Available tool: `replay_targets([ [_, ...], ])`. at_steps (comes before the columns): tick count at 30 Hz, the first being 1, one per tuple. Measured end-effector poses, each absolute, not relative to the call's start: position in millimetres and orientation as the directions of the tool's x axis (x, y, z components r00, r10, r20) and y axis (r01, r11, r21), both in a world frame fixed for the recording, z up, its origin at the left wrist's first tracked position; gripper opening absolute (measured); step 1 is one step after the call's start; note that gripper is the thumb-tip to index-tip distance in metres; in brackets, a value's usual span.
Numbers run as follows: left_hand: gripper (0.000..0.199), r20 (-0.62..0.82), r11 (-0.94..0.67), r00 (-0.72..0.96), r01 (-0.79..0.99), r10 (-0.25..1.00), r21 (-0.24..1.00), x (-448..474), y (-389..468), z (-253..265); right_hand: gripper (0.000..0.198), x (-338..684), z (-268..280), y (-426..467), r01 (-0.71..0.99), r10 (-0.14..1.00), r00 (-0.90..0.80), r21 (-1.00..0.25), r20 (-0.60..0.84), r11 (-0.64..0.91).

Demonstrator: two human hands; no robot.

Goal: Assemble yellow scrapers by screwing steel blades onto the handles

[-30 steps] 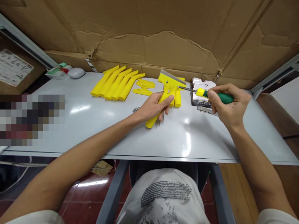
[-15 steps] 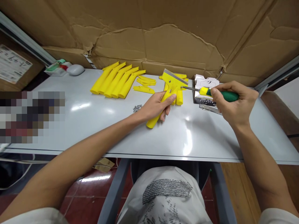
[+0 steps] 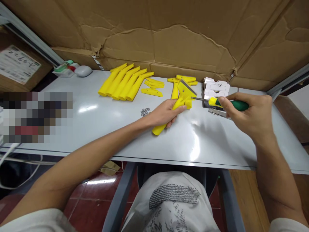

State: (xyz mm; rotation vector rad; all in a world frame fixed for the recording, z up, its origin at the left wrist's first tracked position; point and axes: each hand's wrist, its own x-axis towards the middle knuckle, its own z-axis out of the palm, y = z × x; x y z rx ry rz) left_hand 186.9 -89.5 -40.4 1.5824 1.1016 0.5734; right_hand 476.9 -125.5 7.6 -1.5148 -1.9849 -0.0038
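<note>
My left hand [image 3: 166, 113] is closed around the handle of a yellow scraper [image 3: 185, 91], whose head carries a metal blade and points away to the right. In my right hand [image 3: 251, 111] is a screwdriver [image 3: 238, 105] with a green and yellow handle. Its shaft reaches left, and the tip meets the right side of the scraper head. Behind the held scraper lie other yellow scrapers [image 3: 174, 90], partly covered by it. A small pile of screws [image 3: 145, 111] rests just beyond my left wrist.
Several yellow scraper handles [image 3: 120, 87] lie in a row at the back left, with flat yellow plates [image 3: 151, 92] beside them. White blade packets [image 3: 216, 87] are stacked at the back right, near metal blades [image 3: 218, 112]. A grey mouse [image 3: 83, 71] sits far left. Cardboard [image 3: 193, 48] walls the back.
The scraper head has tilted and turned to the right in my left hand. The screwdriver tip stays at its right side, and my right hand has shifted slightly. The whole view has moved a little.
</note>
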Motion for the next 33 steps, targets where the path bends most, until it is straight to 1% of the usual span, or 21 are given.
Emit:
replay_targets([
  [2, 0.036, -0.237, 0.026, 0.514, 0.384, 0.824, 0.923, 189, -95, -40, 0.054, 488, 11, -135, 0.889, 0.862, -0.198, -0.284, 0.468, 0.358],
  [4, 0.042, -0.308, 0.063, 0.588, 0.399, 0.748, 0.915, 191, -100, -40, 0.052, 499, 14, -146, 0.869, 0.809, -0.313, -0.194, 0.498, 0.456],
  [6, 0.046, -0.375, 0.11, 0.649, 0.41, 0.662, 0.905, 192, -103, -40, 0.037, 507, 16, -159, 0.816, 0.738, -0.472, -0.079, 0.482, 0.573],
  [7, 0.047, -0.401, 0.129, 0.671, 0.418, 0.623, 0.899, 192, -103, -41, 0.028, 509, 18, -165, 0.785, 0.704, -0.549, -0.011, 0.451, 0.619],
  [8, 0.048, -0.424, 0.139, 0.691, 0.429, 0.586, 0.892, 191, -102, -41, 0.023, 510, 19, -171, 0.753, 0.672, -0.615, 0.056, 0.412, 0.655],
  [10, 0.054, -0.449, 0.126, 0.717, 0.458, 0.533, 0.88, 188, -100, -41, 0.032, 507, 22, -179, 0.699, 0.623, -0.701, 0.159, 0.348, 0.697],
  [11, 0.058, -0.458, 0.11, 0.726, 0.474, 0.513, 0.874, 187, -98, -41, 0.034, 505, 22, -180, 0.686, 0.608, -0.716, 0.184, 0.343, 0.704],
  [13, 0.064, -0.484, 0.098, 0.728, 0.505, 0.485, 0.858, 183, -95, -39, 0.03, 500, 19, -180, 0.699, 0.608, -0.702, 0.194, 0.371, 0.688],
  [16, 0.061, -0.507, 0.102, 0.705, 0.533, 0.496, 0.84, 181, -94, -34, 0.045, 496, 12, -175, 0.76, 0.651, -0.635, 0.184, 0.416, 0.624],
  [17, 0.06, -0.504, 0.084, 0.697, 0.543, 0.511, 0.836, 180, -94, -32, 0.045, 496, 11, -174, 0.771, 0.666, -0.622, 0.173, 0.413, 0.613],
  [19, 0.06, -0.492, 0.032, 0.689, 0.565, 0.532, 0.825, 180, -95, -28, 0.041, 493, 13, -175, 0.771, 0.688, -0.62, 0.128, 0.378, 0.624],
  [21, 0.056, -0.506, 0.017, 0.693, 0.581, 0.514, 0.813, 179, -95, -27, 0.034, 487, 21, -179, 0.74, 0.681, -0.654, 0.093, 0.33, 0.666],
  [23, 0.051, -0.532, 0.05, 0.702, 0.582, 0.473, 0.812, 178, -94, -29, 0.03, 479, 31, -182, 0.659, 0.612, -0.741, 0.123, 0.276, 0.742],
  [25, 0.049, -0.551, 0.089, 0.706, 0.577, 0.445, 0.812, 176, -91, -32, 0.036, 473, 40, -183, 0.551, 0.508, -0.83, 0.195, 0.231, 0.811],
  [27, 0.049, -0.558, 0.111, 0.703, 0.575, 0.44, 0.811, 176, -88, -35, 0.039, 471, 45, -179, 0.472, 0.426, -0.877, 0.237, 0.222, 0.849],
  [30, 0.051, -0.57, 0.111, 0.705, 0.584, 0.422, 0.804, 178, -85, -35, 0.039, 468, 49, -170, 0.401, 0.352, -0.908, 0.221, 0.228, 0.889],
  [33, 0.051, -0.601, 0.07, 0.708, 0.624, 0.371, 0.778, 179, -83, -29, 0.044, 461, 55, -163, 0.282, 0.241, -0.952, 0.231, 0.191, 0.931],
])
